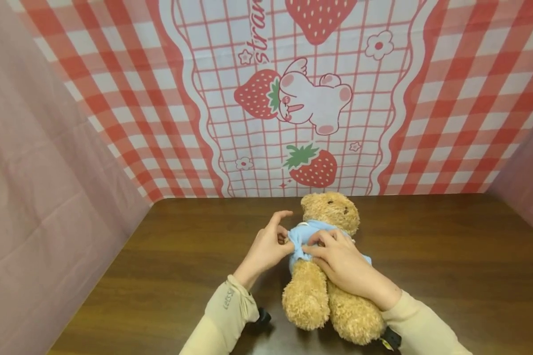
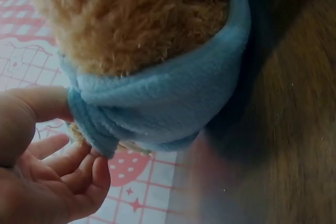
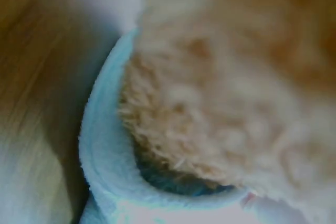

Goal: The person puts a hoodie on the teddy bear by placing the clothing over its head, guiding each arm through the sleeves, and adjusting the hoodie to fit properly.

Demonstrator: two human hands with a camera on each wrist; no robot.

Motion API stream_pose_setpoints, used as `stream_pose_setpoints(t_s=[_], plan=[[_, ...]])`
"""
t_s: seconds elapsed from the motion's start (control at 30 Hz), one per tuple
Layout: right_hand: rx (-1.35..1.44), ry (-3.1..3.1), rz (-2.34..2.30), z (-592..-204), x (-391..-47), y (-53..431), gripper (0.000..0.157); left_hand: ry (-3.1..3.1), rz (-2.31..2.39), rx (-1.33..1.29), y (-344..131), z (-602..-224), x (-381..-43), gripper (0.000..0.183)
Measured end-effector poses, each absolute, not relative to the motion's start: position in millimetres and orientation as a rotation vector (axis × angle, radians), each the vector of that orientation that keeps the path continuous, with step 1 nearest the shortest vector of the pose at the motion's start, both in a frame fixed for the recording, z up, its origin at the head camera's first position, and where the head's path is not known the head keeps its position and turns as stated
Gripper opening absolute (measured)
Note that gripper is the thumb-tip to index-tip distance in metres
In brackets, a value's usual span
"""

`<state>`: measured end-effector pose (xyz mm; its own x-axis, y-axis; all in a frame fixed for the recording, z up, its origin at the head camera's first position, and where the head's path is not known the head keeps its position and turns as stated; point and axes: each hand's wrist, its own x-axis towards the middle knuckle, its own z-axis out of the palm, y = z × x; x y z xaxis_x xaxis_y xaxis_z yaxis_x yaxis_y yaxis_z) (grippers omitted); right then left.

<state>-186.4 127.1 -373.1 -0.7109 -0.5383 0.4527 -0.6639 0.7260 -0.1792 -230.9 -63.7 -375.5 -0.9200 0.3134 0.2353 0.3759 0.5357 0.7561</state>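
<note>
A fluffy golden-brown teddy bear point(image 1: 329, 212) lies on its back, head toward the far edge and legs toward me. It wears a light blue fleece shirt point(image 1: 310, 229). On the bear's left-hand side in the head view, my left hand point(image 1: 268, 247) pinches a gathered fold of the shirt, thumb on top and index finger raised. My right hand point(image 1: 344, 262) lies across the belly, its thumb and fingers gripping the shirt front. The shirt's lower edge point(image 2: 173, 72) circles the fur in the left wrist view. Blurred fur point(image 3: 210, 103) hides the right hand in its wrist view.
The brown wooden table point(image 1: 173, 256) ends against a hanging red-and-white checked cloth point(image 1: 177, 113) with strawberry prints. Pink curtains point(image 1: 49, 148) flank both sides. Near the sleeves sit dark wrist devices point(image 1: 263, 317).
</note>
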Motion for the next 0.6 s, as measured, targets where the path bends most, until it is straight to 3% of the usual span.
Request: stream_pose_setpoints(t_s=[0.2, 0.6], plan=[[0.868, -2.562, 0.514, -370, -187, 122, 0.013, -2.688, -1.403, -0.659, -71, -384, -239, 0.058], [0.779, -2.613, 0.828, -365, -188, 126, 0.016, -2.571, -1.798, -0.697, -85, -383, -248, 0.051]])
